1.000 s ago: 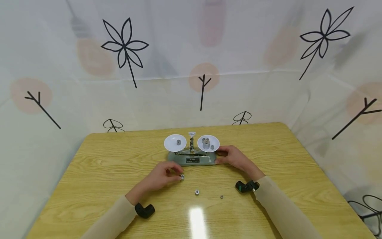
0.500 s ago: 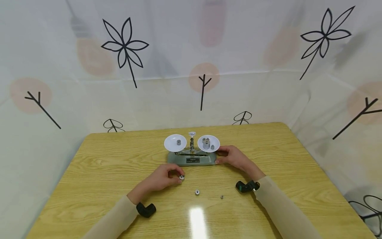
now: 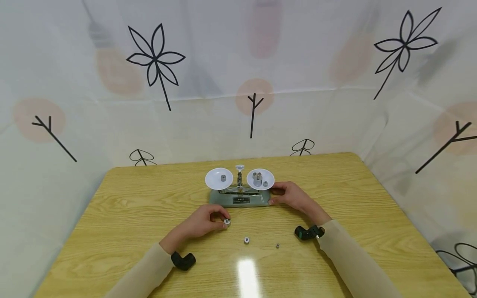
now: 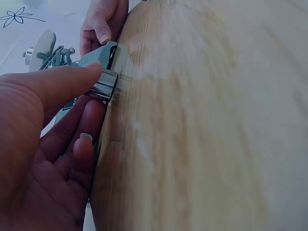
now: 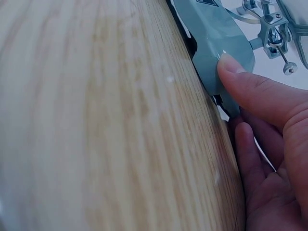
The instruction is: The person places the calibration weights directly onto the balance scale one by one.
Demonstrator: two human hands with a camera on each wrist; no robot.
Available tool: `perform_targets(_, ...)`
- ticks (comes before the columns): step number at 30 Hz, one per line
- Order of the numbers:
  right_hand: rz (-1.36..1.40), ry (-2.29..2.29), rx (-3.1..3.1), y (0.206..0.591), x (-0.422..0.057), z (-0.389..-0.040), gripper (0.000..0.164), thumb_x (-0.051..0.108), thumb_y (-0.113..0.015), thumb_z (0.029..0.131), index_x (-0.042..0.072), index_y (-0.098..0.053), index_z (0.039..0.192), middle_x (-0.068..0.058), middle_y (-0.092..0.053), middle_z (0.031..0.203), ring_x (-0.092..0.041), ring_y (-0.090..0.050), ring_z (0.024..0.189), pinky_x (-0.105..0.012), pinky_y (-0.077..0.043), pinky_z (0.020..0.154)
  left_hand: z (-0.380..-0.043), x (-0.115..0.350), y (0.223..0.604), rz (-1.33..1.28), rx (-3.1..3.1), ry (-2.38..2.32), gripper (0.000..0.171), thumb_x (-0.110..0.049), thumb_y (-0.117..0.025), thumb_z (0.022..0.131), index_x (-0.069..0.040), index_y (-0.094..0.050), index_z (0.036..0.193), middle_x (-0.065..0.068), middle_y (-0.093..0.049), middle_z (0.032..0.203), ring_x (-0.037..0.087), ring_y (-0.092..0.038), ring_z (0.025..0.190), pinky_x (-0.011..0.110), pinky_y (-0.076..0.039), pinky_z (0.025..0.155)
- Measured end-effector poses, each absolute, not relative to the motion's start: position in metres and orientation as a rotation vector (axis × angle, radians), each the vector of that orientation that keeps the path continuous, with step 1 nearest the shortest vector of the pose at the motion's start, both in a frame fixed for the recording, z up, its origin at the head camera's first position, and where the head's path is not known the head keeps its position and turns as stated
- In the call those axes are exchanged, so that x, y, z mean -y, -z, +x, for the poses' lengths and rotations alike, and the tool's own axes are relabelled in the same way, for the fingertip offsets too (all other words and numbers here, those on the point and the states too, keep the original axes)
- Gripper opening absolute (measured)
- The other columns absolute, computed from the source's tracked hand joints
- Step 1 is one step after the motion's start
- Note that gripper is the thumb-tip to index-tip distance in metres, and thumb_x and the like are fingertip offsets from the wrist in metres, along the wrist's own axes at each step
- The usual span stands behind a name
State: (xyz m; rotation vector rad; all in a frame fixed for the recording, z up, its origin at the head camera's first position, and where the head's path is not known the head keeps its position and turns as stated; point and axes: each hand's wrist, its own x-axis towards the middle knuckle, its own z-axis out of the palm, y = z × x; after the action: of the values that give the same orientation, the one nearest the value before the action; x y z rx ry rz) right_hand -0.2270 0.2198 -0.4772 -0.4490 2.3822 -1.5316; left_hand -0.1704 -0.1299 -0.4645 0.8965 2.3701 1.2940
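My left hand (image 3: 202, 221) pinches a cylindrical metal balance weight (image 3: 227, 222) between thumb and fingers at the tabletop, just in front of the balance scale. In the left wrist view the thumb lies against the shiny weight (image 4: 104, 85), which stands on the wood. The balance scale has a grey-green base (image 3: 223, 198) and two white pans. My right hand (image 3: 294, 196) grips the right end of that base, its thumb on the front face in the right wrist view (image 5: 269, 96). The left pan (image 3: 212, 180) bears one weight; several weights stand in the right pan (image 3: 267, 176).
Two loose weights lie on the wooden table (image 3: 130, 223): a small one (image 3: 246, 240) in front of the scale and a tiny one (image 3: 277, 245) to its right. A patterned cloth (image 3: 208, 124) hangs behind the table.
My left hand has shifted very slightly down and right, still at the same weight. The right hand keeps its place on the scale's base.
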Motion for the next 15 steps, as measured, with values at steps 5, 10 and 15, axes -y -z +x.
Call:
perform_targets(5, -0.451, 1.534, -2.382, 0.4777, -0.2194, -0.2276, 0.061, 0.008, -0.085, 0.079, -0.005, -0.06, 0.133, -0.021, -0.058, 0.136, -0.036, -0.054, 0.127, -0.043, -0.044, 0.104, -0.1712, 0.1308, 0.4668, 0.911, -2.378, -1.285, 0.016, -0.019, -0.077, 0.089, -0.016, -0.072, 0.105, -0.004, -0.067, 0.099, 0.015, -0.058, 0.088, 0.026, -0.045, 0.071)
perform_targets(10, -0.453, 1.524, -2.395, 0.4795, -0.2199, -0.2281, 0.06, 0.008, -0.084, 0.079, -0.005, -0.06, 0.133, -0.022, -0.058, 0.136, -0.036, -0.054, 0.127, -0.044, -0.044, 0.104, -0.1705, 0.1291, 0.4647, 0.917, -2.378, -1.275, 0.017, -0.017, -0.078, 0.089, -0.018, -0.072, 0.104, -0.008, -0.066, 0.098, 0.012, -0.059, 0.089, 0.026, -0.047, 0.072)
perform_targets(15, -0.44, 1.515, -2.405, 0.4794, -0.2199, -0.2285, 0.061, 0.008, -0.084, 0.079, -0.005, -0.06, 0.133, -0.022, -0.057, 0.136, -0.036, -0.054, 0.126, -0.044, -0.045, 0.103, -0.1714, 0.1281, 0.4649, 0.942, -2.37, -1.269, 0.017, -0.015, -0.078, 0.088, -0.017, -0.072, 0.104, -0.008, -0.066, 0.098, 0.01, -0.06, 0.089, 0.025, -0.049, 0.071)
